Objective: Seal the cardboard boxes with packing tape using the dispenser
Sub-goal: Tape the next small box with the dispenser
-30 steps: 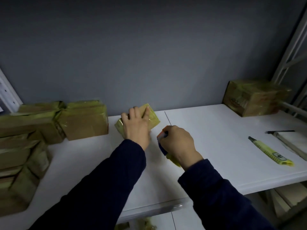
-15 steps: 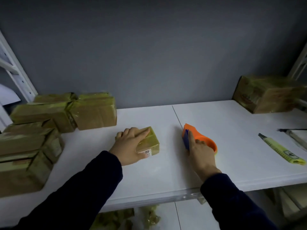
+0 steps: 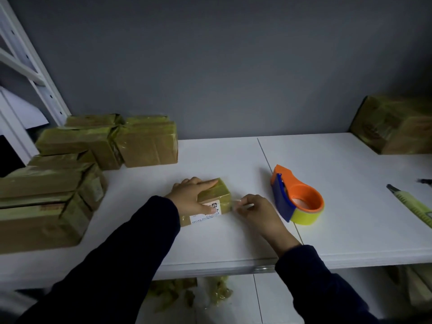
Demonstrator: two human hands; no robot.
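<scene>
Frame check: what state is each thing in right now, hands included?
small box, wrapped in tape, lying flat.
left grip, fingers flat on the small box, thumb on its near face.
right grip, fingers curled at the small box's right end; pinch or press unclear.
tape dispenser, standing unheld, loaded with tape.
utility knife, lying unheld; blade unclear.
stacked boxes, taped shut.

Left hand [image 3: 190, 198] flat on box [image 3: 218, 191], tape end [image 3: 237, 202] in right hand [image 3: 256, 212]

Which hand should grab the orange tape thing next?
Probably the right: the right hand is beside the tape dispenser, nothing between; the left hand is pressing down the small box, farther away.
</scene>
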